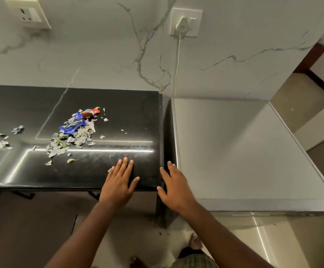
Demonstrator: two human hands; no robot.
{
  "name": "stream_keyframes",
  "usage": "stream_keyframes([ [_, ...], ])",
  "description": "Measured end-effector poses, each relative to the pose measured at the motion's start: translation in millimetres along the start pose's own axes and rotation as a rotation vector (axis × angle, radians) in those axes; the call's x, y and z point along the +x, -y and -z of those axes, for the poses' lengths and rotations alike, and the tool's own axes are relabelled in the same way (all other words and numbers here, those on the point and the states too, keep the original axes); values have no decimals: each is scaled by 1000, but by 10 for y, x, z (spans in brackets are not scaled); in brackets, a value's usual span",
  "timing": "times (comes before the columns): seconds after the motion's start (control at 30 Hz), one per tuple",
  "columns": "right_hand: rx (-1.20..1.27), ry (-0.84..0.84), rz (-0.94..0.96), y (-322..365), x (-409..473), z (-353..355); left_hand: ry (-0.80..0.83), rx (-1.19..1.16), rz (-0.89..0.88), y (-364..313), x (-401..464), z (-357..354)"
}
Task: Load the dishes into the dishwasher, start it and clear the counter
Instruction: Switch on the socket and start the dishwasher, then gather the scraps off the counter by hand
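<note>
A black glossy counter (130,117) fills the left half of the view. On it lies a heap of litter (74,132): a blue wrapper, a red-and-brown wrapper and several grey and green scraps, with more scraps (4,140) scattered to the left. My left hand (119,182) rests flat, fingers spread, on the counter's front right corner, holding nothing. My right hand (173,185) hovers open over the gap between the counter and the silver dishwasher (234,147), whose flat top is bare. The dishwasher's door is shut.
A white plug (184,23) sits in a wall socket above the dishwasher, its cord running down behind it. A second socket (28,15) is at the upper left. The marble wall backs both surfaces. Tiled floor and my feet show below.
</note>
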State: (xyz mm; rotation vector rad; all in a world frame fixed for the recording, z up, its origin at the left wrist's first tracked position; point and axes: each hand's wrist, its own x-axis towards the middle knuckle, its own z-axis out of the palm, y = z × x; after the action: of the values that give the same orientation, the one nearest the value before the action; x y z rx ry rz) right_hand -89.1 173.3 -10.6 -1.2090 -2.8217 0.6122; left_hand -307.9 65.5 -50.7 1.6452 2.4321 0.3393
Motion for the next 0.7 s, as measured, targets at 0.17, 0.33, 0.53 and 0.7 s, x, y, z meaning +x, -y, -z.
stream_keyframes([
  [0.17,-121,208,-10,499,262,12,52,-72,25,-6,17,135],
  [0.33,-376,329,-46,858,587,394,48,-2,17,-27,152,359],
  [0.53,-458,464,-80,1147,1144,564,5,-102,-28,160,447,445],
  [0.7,-550,605,-118,1318,1481,358,-29,-236,-35,314,590,491],
])
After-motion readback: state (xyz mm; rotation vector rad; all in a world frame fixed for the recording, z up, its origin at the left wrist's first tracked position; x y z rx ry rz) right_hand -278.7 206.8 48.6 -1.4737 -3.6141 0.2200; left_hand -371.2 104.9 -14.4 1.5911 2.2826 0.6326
